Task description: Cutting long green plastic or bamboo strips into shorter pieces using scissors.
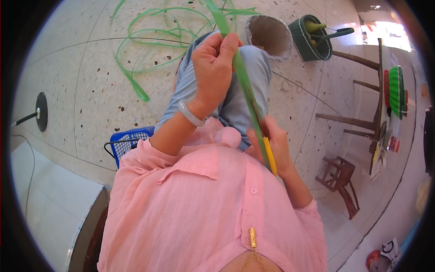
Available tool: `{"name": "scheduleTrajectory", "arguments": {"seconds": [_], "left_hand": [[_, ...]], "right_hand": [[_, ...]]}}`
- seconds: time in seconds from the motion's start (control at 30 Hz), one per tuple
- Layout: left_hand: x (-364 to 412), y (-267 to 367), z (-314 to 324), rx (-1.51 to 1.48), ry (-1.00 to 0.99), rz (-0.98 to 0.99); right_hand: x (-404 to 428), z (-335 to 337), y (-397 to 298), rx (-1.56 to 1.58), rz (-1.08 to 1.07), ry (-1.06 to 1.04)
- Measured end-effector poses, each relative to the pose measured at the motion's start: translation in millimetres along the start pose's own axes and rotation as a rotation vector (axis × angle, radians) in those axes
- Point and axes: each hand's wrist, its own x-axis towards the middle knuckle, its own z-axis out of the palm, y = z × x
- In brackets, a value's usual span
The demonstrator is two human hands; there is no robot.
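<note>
My left hand (214, 66), with a pale bangle at its wrist, pinches a long green plastic strip (243, 73) over my knees. The strip runs up past the hand and slants down to my right hand (275, 142). In that right hand is a yellow-handled tool (269, 154) with a narrow, rusty-looking blade lying along the strip. Whether it is a knife or scissors, I cannot tell. The strip's lower end passes beside the yellow handle, against my pink shirt (190, 204). Loose thin green strips (153, 32) lie curled on the speckled floor beyond my legs.
A lined round basket (251, 30) stands just past my knee, beside a dark green handled basket (300, 37) with something yellow-green inside. A blue plastic basket (117, 146) is at my left hip. Wooden furniture (360, 122) and a small wooden chair (343, 173) are at right.
</note>
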Motion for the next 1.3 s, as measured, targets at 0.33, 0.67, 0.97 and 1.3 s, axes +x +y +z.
{"name": "scheduleTrajectory", "arguments": {"seconds": [0.33,0.67,0.97,1.3], "left_hand": [[-7,2,0,0.032,-0.03,0.036],[-7,5,-1,0.004,-0.048,0.003],[14,11,-3,-0.058,-0.028,-0.004],[-2,6,0,0.002,-0.036,0.024]], "right_hand": [[-2,1,2,0.03,0.025,-0.007],[-5,4,0,0.075,0.036,0.005],[-6,3,8,0.026,0.019,0.009],[1,-4,-6,0.046,0.028,-0.024]]}}
